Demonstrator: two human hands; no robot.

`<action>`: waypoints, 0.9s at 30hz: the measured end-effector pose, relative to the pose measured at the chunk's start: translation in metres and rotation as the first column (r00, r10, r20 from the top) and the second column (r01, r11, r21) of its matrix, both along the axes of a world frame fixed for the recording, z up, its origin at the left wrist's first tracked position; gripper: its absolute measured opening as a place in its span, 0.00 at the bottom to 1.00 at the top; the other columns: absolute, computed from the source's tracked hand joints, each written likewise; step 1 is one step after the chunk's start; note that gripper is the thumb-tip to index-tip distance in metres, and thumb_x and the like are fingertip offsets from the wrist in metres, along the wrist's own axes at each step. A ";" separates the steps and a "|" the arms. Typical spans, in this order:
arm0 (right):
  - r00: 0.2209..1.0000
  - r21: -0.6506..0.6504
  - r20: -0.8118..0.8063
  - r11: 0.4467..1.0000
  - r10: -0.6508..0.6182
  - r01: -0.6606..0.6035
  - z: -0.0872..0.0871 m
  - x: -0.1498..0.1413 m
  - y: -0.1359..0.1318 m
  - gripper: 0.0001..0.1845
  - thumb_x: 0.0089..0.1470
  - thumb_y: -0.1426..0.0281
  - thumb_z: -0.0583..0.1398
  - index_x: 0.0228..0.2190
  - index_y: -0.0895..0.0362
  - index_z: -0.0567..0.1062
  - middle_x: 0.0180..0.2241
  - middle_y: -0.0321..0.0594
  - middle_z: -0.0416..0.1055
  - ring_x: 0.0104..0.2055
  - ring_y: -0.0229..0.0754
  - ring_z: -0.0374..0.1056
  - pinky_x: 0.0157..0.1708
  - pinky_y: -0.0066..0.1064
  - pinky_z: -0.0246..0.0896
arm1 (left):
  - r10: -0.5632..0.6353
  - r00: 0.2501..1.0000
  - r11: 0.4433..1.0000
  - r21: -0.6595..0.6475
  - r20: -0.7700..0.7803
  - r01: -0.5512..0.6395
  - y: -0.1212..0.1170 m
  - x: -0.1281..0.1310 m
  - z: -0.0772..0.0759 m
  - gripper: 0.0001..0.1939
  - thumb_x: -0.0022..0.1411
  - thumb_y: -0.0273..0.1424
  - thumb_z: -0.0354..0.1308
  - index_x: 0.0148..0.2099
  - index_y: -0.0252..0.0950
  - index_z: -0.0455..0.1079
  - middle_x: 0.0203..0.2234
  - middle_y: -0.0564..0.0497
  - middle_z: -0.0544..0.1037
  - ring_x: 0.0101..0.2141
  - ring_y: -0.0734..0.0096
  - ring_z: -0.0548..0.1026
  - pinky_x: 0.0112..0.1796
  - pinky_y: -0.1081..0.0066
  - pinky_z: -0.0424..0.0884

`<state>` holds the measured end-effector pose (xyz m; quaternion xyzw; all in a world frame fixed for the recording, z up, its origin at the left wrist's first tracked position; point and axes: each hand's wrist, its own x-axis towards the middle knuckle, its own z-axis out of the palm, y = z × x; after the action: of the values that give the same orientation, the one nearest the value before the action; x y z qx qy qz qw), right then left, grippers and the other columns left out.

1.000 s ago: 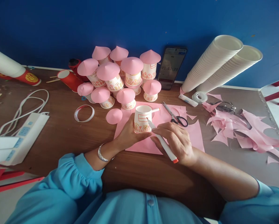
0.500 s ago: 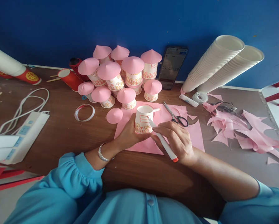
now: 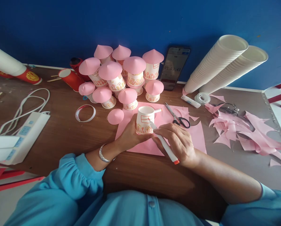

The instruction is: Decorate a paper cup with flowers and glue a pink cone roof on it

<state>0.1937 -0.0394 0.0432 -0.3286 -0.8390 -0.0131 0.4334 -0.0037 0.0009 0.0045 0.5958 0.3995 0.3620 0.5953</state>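
Observation:
My left hand [image 3: 130,133] is wrapped round the lower left side of a white paper cup [image 3: 144,113], held over pink paper. Orange and yellow flowers run round the cup's lower part, with a red window outline above them. In my right hand [image 3: 178,141] is a white marker [image 3: 167,147] with an orange-red end; its tip rests at the window drawing. The pink sheet [image 3: 140,147] lies under both hands. Behind the cup lies another white pen [image 3: 158,110], partly hidden. Black-handled scissors [image 3: 178,117] sit on the sheet.
Decorated cups with pink cone roofs [image 3: 110,71] cluster at the back, beside a phone [image 3: 174,68] showing a timer. Two tall cup stacks [image 3: 217,62] lean at right, near clear tape [image 3: 202,98] and pink scraps [image 3: 227,125]. At left are a tape ring [image 3: 93,114] and a power strip [image 3: 29,135].
The marker tip has shifted very slightly on the window drawing, where a red cross line shows a little more. The cup and both hands stay nearly in place.

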 end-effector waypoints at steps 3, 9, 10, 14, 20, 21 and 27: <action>1.000 -0.023 0.012 1.000 0.005 -0.004 0.001 0.000 -0.001 0.17 0.62 0.77 0.61 0.52 0.61 0.69 0.34 0.45 0.76 0.34 0.44 0.73 0.32 0.35 0.71 | -0.006 1.000 1.000 0.011 0.013 0.006 0.001 0.000 -0.001 0.36 0.51 0.43 0.75 0.55 0.37 0.62 0.49 0.42 0.76 0.49 0.54 0.76 0.42 0.62 0.77; 1.000 -0.027 0.020 1.000 0.014 -0.014 -0.002 0.001 -0.002 0.17 0.62 0.77 0.60 0.52 0.61 0.69 0.36 0.46 0.75 0.35 0.44 0.73 0.34 0.35 0.73 | -0.003 1.000 0.999 -0.038 0.010 0.004 0.000 -0.001 0.000 0.36 0.51 0.41 0.75 0.56 0.37 0.61 0.50 0.42 0.76 0.50 0.53 0.77 0.45 0.59 0.77; 1.000 -0.028 0.023 0.999 0.017 -0.016 -0.003 0.001 -0.003 0.17 0.61 0.77 0.61 0.52 0.61 0.69 0.36 0.46 0.75 0.35 0.44 0.73 0.34 0.35 0.73 | -0.004 1.000 0.999 -0.044 0.008 0.004 0.000 -0.001 0.001 0.36 0.51 0.40 0.75 0.56 0.37 0.61 0.51 0.41 0.76 0.50 0.52 0.77 0.46 0.58 0.77; 0.999 -0.031 0.028 0.999 0.027 -0.026 -0.003 0.001 -0.004 0.17 0.61 0.77 0.61 0.51 0.62 0.69 0.35 0.47 0.75 0.35 0.45 0.73 0.34 0.36 0.73 | -0.006 1.000 0.999 -0.049 0.010 0.007 0.000 -0.001 0.001 0.37 0.51 0.40 0.75 0.57 0.35 0.61 0.54 0.38 0.76 0.52 0.50 0.76 0.48 0.56 0.77; 0.999 -0.032 0.027 0.999 0.026 -0.025 -0.002 -0.001 -0.004 0.15 0.60 0.77 0.62 0.49 0.63 0.70 0.34 0.47 0.75 0.33 0.45 0.73 0.32 0.35 0.71 | -0.008 0.999 0.998 -0.054 0.037 0.010 -0.001 -0.001 0.000 0.37 0.51 0.41 0.75 0.57 0.36 0.61 0.54 0.38 0.76 0.53 0.51 0.76 0.49 0.56 0.76; 0.999 -0.032 0.028 0.999 0.027 -0.026 -0.002 -0.001 -0.004 0.15 0.61 0.77 0.61 0.50 0.63 0.70 0.34 0.46 0.75 0.33 0.45 0.73 0.31 0.35 0.71 | -0.006 0.999 0.999 -0.054 0.037 0.008 -0.001 -0.001 0.000 0.37 0.51 0.41 0.75 0.57 0.36 0.61 0.55 0.38 0.76 0.53 0.51 0.76 0.49 0.56 0.76; 0.999 -0.031 0.023 0.999 0.028 -0.027 -0.001 -0.001 -0.004 0.16 0.62 0.76 0.60 0.51 0.62 0.70 0.34 0.46 0.75 0.33 0.44 0.73 0.31 0.35 0.71 | -0.010 1.000 0.998 -0.057 0.010 0.011 -0.001 -0.001 0.001 0.37 0.51 0.42 0.75 0.57 0.37 0.62 0.54 0.39 0.76 0.53 0.52 0.76 0.48 0.56 0.76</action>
<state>0.1927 -0.0434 0.0418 -0.3234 -0.8487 0.0020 0.4184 -0.0051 0.0003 0.0057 0.5789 0.4036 0.3501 0.6160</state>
